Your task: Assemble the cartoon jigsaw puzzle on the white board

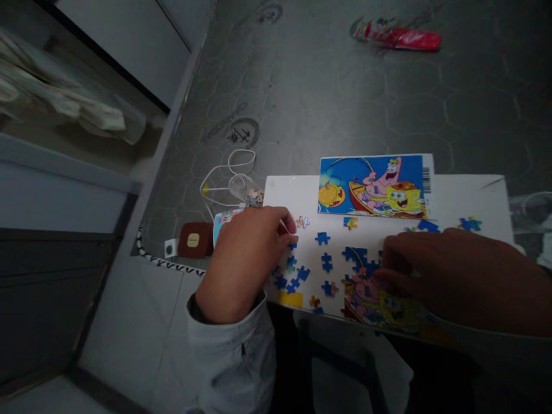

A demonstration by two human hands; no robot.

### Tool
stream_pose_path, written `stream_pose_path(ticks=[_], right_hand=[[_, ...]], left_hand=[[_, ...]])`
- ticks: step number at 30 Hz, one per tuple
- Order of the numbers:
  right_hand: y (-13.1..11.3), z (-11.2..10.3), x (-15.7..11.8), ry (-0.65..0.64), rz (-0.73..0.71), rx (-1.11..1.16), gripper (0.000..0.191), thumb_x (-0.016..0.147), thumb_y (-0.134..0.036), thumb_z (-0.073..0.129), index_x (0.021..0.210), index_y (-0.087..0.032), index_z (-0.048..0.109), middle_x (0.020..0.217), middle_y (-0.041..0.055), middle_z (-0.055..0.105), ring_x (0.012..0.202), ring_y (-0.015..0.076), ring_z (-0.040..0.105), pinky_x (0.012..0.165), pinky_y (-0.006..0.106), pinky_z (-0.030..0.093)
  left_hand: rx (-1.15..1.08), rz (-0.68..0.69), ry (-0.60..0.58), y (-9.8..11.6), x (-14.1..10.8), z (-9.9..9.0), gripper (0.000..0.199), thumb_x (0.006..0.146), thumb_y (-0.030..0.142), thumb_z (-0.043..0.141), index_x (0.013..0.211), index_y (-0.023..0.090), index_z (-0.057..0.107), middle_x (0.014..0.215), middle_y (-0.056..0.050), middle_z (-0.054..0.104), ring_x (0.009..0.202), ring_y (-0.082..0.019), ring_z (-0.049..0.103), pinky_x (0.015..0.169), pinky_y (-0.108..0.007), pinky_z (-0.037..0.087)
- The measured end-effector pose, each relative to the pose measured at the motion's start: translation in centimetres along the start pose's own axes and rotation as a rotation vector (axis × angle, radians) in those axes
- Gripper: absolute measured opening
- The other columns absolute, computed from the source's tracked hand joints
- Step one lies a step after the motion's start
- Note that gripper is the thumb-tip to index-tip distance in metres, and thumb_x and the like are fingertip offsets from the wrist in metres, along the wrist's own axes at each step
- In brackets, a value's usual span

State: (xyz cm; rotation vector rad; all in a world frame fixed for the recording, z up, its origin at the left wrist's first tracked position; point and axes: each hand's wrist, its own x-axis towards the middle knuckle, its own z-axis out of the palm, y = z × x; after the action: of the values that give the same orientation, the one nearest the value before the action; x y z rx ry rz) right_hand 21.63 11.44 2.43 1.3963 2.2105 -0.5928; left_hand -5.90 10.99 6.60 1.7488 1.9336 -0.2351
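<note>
At the left end of a white board [466, 198], my left hand [259, 244] has thumb and finger pinched over a small blue puzzle piece [293, 245]. My right hand [425, 270] is bent over the right side of a partly joined puzzle [362, 293]; its fingers curl downward, and what they hold, if anything, is hidden. Loose blue pieces [322, 237] lie between the hands, with several more [303, 273] below my left hand. A picture card [371, 187] with cartoon figures rests along the board's far edge.
Left of the board are a brown square box [195, 240], a white cable [215, 168] and a clear bag of pieces [254, 197]. A red package [414, 39] lies farther off on the grey patterned surface. Clear plastic [532, 204] sits at the right.
</note>
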Motion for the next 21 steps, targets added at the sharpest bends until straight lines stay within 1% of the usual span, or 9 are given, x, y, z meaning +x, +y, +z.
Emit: stream_pose_path(ticks=[3,5,7,11,13,15,17,20,21], right_hand=[[-0.1,-0.1,-0.1,-0.003,0.008,-0.008,0.027,0.096,-0.053,0.067,0.083,-0.03,0.075,0.066,0.0047,0.07,0.054,0.0219,0.056,0.056,0.038,0.029],[-0.2,-0.2,-0.2,-0.005,0.014,-0.001,0.025,0.095,-0.051,0.069,0.083,-0.031,0.075,0.069,0.0051,0.072,0.054,0.0222,0.057,0.055,0.038,0.03],[-0.2,-0.3,-0.2,-0.005,0.022,0.016,0.025,0.095,-0.051,0.07,0.08,-0.031,0.074,0.073,0.0061,0.074,0.055,0.023,0.059,0.056,0.038,0.03],[-0.3,-0.6,-0.1,-0.001,0.02,0.006,0.027,0.095,-0.049,0.068,0.077,-0.03,0.071,0.074,0.0074,0.074,0.057,0.0241,0.061,0.056,0.039,0.031],[-0.4,-0.7,-0.1,0.007,0.007,-0.018,0.024,0.094,-0.048,0.069,0.077,-0.031,0.069,0.071,0.007,0.072,0.056,0.0242,0.059,0.056,0.039,0.031],[-0.7,-0.8,-0.2,0.049,-0.025,-0.03,0.025,0.094,-0.047,0.068,0.076,-0.031,0.067,0.065,0.0059,0.067,0.055,0.0241,0.056,0.056,0.039,0.03],[-1.5,-1.0,-0.4,0.131,-0.084,-0.028,0.025,0.097,-0.045,0.066,0.077,-0.03,0.065,0.063,0.0052,0.066,0.056,0.0241,0.056,0.058,0.039,0.029],[-4.0,-1.1,-0.8,0.254,-0.189,-0.022,0.021,0.098,-0.034,0.066,0.079,-0.027,0.064,0.073,0.0064,0.074,0.063,0.0235,0.063,0.061,0.039,0.03],[-5.1,-1.2,-0.9,0.258,-0.236,-0.023,0.02,0.098,-0.031,0.068,0.079,-0.026,0.064,0.076,0.0064,0.076,0.065,0.0231,0.066,0.064,0.039,0.033]], left_hand=[[0.022,-0.018,-0.027,0.0,0.0,-0.1,0.008,0.097,0.025,0.078,0.1,0.029,0.084,0.107,-0.002,0.087,0.099,-0.027,0.077,0.083,-0.039,0.049],[0.032,-0.02,-0.035,0.1,-0.1,-0.1,0.007,0.097,0.025,0.077,0.099,0.028,0.083,0.108,-0.003,0.087,0.1,-0.028,0.077,0.084,-0.039,0.048],[0.043,-0.022,-0.021,0.1,-0.2,-0.1,0.008,0.098,0.026,0.076,0.101,0.028,0.083,0.11,-0.003,0.087,0.102,-0.029,0.077,0.084,-0.039,0.047],[0.074,-0.038,0.017,0.5,-0.5,-0.1,0.008,0.1,0.03,0.077,0.105,0.03,0.083,0.111,-0.003,0.088,0.103,-0.031,0.078,0.081,-0.041,0.044],[0.073,-0.054,0.036,0.8,-0.7,-0.3,0.008,0.101,0.032,0.077,0.104,0.031,0.084,0.108,-0.001,0.088,0.103,-0.031,0.078,0.079,-0.041,0.042],[0.063,-0.068,0.056,1.1,-0.9,-0.5,0.009,0.103,0.035,0.076,0.103,0.031,0.083,0.105,-0.001,0.088,0.101,-0.031,0.078,0.077,-0.041,0.042],[0.047,-0.07,0.089,1.3,-1.0,-0.7,0.015,0.105,0.041,0.074,0.103,0.029,0.083,0.104,-0.003,0.088,0.098,-0.03,0.079,0.078,-0.041,0.044],[0.026,-0.081,0.155,1.4,-1.1,-0.8,0.021,0.105,0.046,0.074,0.104,0.028,0.083,0.104,-0.005,0.088,0.094,-0.03,0.079,0.076,-0.041,0.045],[0.02,-0.09,0.177,1.4,-1.1,-0.8,0.021,0.105,0.047,0.074,0.105,0.029,0.084,0.104,-0.005,0.088,0.093,-0.03,0.078,0.075,-0.041,0.044]])
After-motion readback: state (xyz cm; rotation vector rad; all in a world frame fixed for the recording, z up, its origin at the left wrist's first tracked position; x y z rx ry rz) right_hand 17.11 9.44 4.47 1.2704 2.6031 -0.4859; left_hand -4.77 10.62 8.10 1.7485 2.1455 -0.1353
